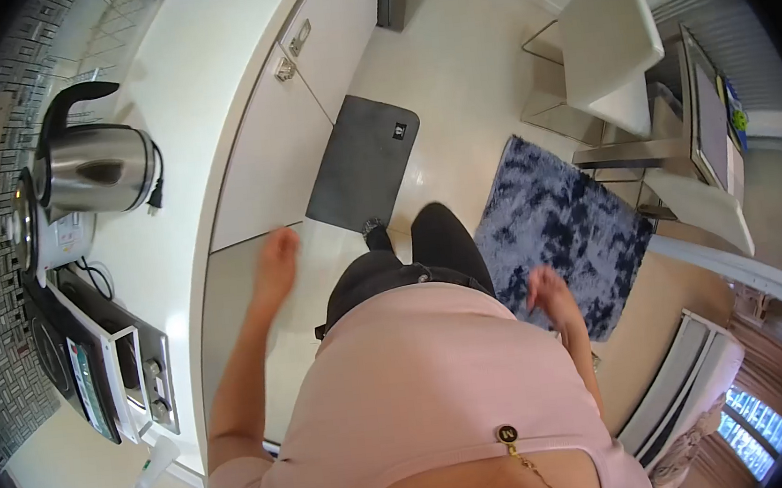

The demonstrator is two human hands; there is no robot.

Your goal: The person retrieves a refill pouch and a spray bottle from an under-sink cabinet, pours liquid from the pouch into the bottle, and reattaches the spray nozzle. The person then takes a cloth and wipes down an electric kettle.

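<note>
My left hand [278, 259] hangs beside the white cabinet front [283, 151], below the counter edge. Its fingers are curled in, slightly blurred, and nothing shows in them. On the other side, my right hand [548, 289] is over the edge of the blue-grey shaggy rug [558, 218]. Its fingers are loosely bent and apart, with nothing visible in them. Neither hand appears to touch anything. Between them are my dark trousers, with one foot at the near edge of a dark grey mat [364, 157].
On the white counter [187, 85] stand a steel kettle [106, 168], a white appliance with a cord [66, 239] and a black hob [89, 386]. White chairs [612, 44] and a table [714, 128] stand at the right. Pale floor [432, 80] runs between mat and rug.
</note>
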